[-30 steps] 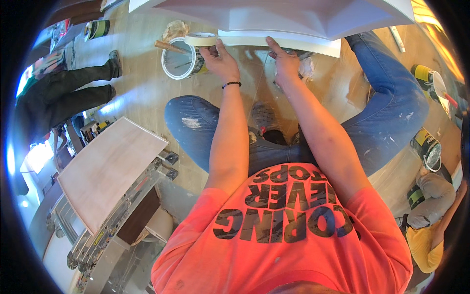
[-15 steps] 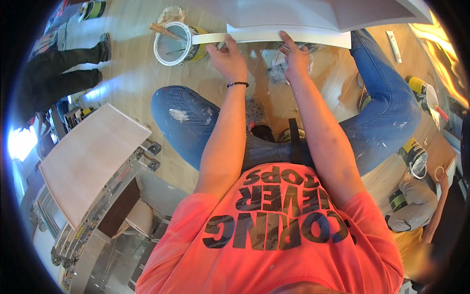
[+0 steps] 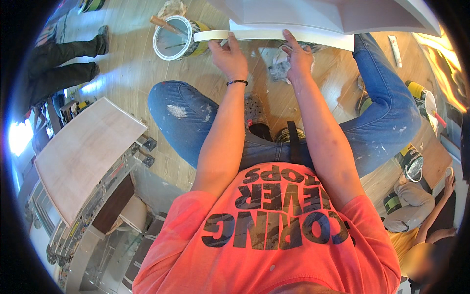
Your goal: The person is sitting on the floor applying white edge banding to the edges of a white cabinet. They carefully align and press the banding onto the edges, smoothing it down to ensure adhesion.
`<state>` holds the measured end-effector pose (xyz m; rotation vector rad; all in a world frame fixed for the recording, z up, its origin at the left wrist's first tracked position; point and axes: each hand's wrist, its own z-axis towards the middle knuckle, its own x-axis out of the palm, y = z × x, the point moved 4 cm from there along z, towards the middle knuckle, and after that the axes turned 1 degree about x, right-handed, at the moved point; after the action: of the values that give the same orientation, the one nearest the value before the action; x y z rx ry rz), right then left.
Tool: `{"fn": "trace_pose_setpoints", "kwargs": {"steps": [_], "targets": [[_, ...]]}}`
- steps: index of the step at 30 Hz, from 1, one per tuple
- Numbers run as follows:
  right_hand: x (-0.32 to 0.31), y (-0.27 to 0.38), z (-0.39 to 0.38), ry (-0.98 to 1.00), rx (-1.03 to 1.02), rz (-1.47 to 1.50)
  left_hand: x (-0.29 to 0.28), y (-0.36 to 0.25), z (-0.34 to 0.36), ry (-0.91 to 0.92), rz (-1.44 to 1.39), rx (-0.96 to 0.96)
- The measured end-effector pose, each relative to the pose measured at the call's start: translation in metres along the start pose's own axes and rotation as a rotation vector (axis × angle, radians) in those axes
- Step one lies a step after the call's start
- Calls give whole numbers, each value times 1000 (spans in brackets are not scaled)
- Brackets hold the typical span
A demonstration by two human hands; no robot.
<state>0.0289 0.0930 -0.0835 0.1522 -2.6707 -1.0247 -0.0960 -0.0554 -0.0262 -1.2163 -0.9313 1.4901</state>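
Note:
A long, thin white edging strip (image 3: 211, 35) lies along the near edge of a white panelled piece (image 3: 293, 14), and its left end sticks out past that piece. My left hand (image 3: 230, 58) pinches the strip near the projecting end, fingers closed. Further right, my right hand (image 3: 299, 58) grips the same edge with its thumb on top and its other fingers curled, partly hidden beneath. Just beyond the strip's left end stands an open paint bucket (image 3: 171, 39) with a wooden-handled tool (image 3: 165, 23) in it.
Behind my right hand a crumpled, grey-stained bag (image 3: 280, 71) lies on the wood floor. Several paint cans (image 3: 410, 159) stand at right, near a seated person (image 3: 416, 210). A pale board on a frame (image 3: 90, 152) is at left; another person's legs (image 3: 63, 59) are beyond.
The view has shifted slightly. Both my hands keep their places on the strip. The seated person's arms at right have moved a little.

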Motion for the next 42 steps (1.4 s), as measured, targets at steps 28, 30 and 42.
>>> {"fn": "trace_pose_setpoints", "kwargs": {"steps": [28,30,42], "targets": [[1,2,-3,-12,-45,17,1,20,-2,14,-78,-73],[0,1,-1,-14,-46,11,2,20,-2,14,-74,-79],[0,2,0,-5,-38,1,3,20,-3,3,-48,-74]]}}
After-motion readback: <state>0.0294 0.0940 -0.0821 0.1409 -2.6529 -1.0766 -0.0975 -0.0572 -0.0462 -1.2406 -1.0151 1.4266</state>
